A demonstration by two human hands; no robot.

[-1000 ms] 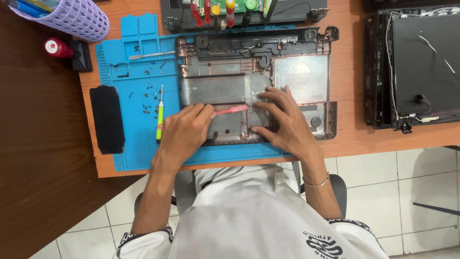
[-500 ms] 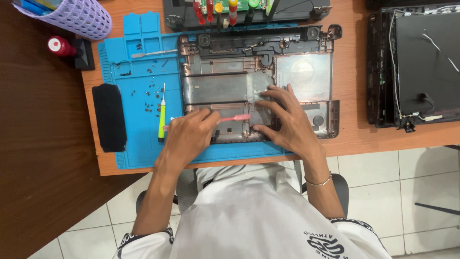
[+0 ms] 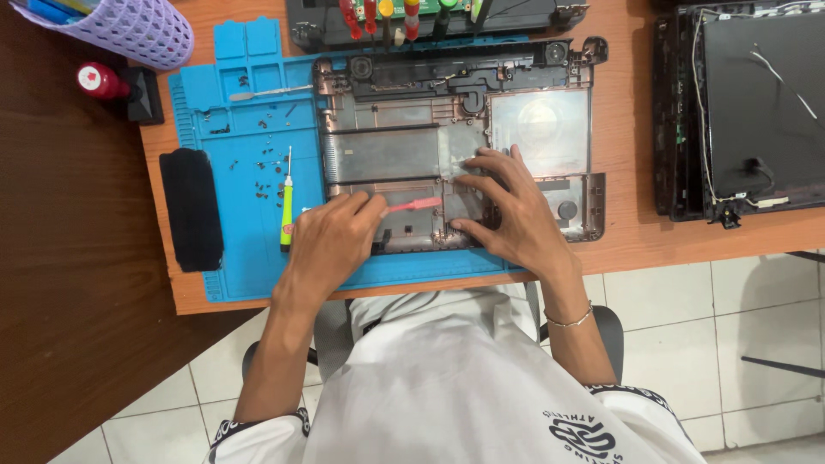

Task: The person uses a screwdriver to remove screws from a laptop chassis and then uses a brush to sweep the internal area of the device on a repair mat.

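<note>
Left hand (image 3: 331,241) has slid right since a second ago, clenched on the pink plastic pry tool (image 3: 412,204), tip now deeper over the grey plastic laptop base shell (image 3: 395,155) on the blue silicone mat (image 3: 249,129). Right hand (image 3: 507,210) stays flat on the shell, fingers spread, grasping nothing.

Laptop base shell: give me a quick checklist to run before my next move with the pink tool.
1. Left hand grips pink tool: ok.
2. Tool tip on the laptop base shell: cannot tell, too small.
3. Right hand flat on shell, steadying it: ok.
4. Shell lies on blue mat: ok.
5. Loose screws on mat, apart from both hands: ok.
6. Yellow-green screwdriver beside left hand, within reach: ok.
</note>
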